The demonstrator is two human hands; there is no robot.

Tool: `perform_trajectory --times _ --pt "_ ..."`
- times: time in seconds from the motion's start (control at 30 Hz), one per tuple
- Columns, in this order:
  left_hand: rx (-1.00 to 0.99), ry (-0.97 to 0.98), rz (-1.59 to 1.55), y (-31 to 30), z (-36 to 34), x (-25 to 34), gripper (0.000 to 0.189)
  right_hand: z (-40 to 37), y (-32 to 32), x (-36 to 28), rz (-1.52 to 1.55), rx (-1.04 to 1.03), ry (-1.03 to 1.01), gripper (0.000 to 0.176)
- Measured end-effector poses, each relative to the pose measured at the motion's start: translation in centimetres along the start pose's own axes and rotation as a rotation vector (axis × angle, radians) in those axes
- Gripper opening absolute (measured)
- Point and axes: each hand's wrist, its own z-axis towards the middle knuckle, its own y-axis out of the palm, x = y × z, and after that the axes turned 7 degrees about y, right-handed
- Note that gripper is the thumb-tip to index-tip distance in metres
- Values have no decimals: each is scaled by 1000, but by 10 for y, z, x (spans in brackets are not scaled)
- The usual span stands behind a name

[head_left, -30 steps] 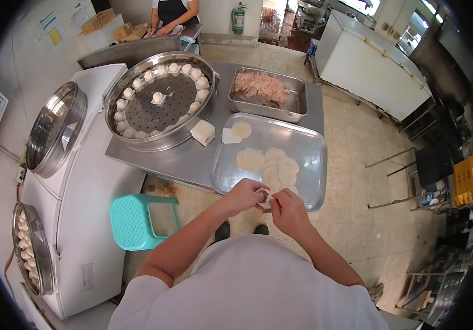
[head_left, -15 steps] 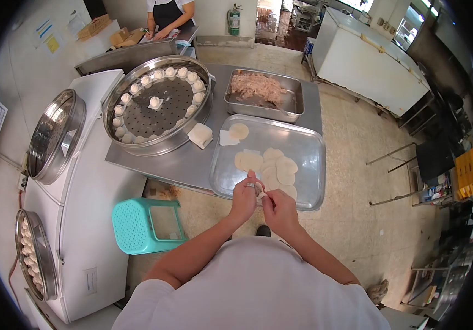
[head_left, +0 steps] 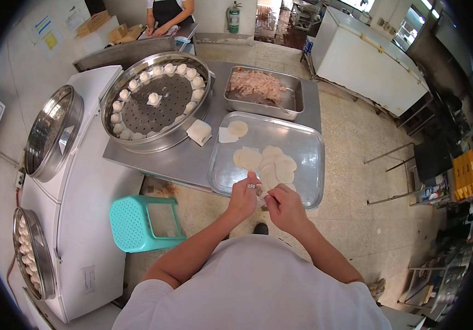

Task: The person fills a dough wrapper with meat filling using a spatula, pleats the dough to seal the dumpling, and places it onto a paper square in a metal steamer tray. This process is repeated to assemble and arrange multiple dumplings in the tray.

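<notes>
Above the near edge of a metal tray (head_left: 313,165), my left hand (head_left: 242,199) is closed around a dumpling (head_left: 260,193), which is mostly hidden by the fingers. My right hand (head_left: 287,209) pinches the dumpling's dough edge from the other side. Round dough wrappers (head_left: 286,168) lie overlapping on the tray just beyond my hands, and one more wrapper (head_left: 238,128) rests by a white paper square (head_left: 226,136). Behind the tray, a rectangular pan (head_left: 297,114) holds pinkish meat filling (head_left: 256,85) with a utensil in it.
A large perforated steamer (head_left: 149,144) carries a ring of dumplings and a single dumpling (head_left: 153,98) inside. Beside it is a stack of paper squares (head_left: 199,132). A turquoise stool (head_left: 129,223) stands at the left below the table. Another person (head_left: 169,16) works at the back.
My right hand has shifted slightly right, its fingers still at the dumpling's edge. My left hand keeps its hold. The whole view has moved a little.
</notes>
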Motion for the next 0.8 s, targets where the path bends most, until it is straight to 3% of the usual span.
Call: perform_trajectory --times 0.07,0.2,0.3,0.4,0.5,0.6,0.7,0.8 --pt "5 -35 8 0 1 -1 40 2 -4 -4 -7 20 -37 10" --pt "-40 5 39 -5 2 26 41 9 -9 -20 92 -30 130 10" --pt "-79 95 112 -7 3 28 75 10 -9 -12 30 -95 89 11" --pt "-104 -12 77 -11 4 13 75 9 -9 -13 -16 -86 63 11" --pt "-111 -97 132 -14 7 17 48 12 -14 -26 4 -56 43 11" --pt "-210 -115 242 -19 13 33 41 20 -14 -28 35 -66 35 11" --pt "-211 96 192 -18 15 27 70 24 -13 -19 3 -104 12 13" --pt "-196 46 19 -24 12 48 71 25 -13 -21 32 -89 162 15"
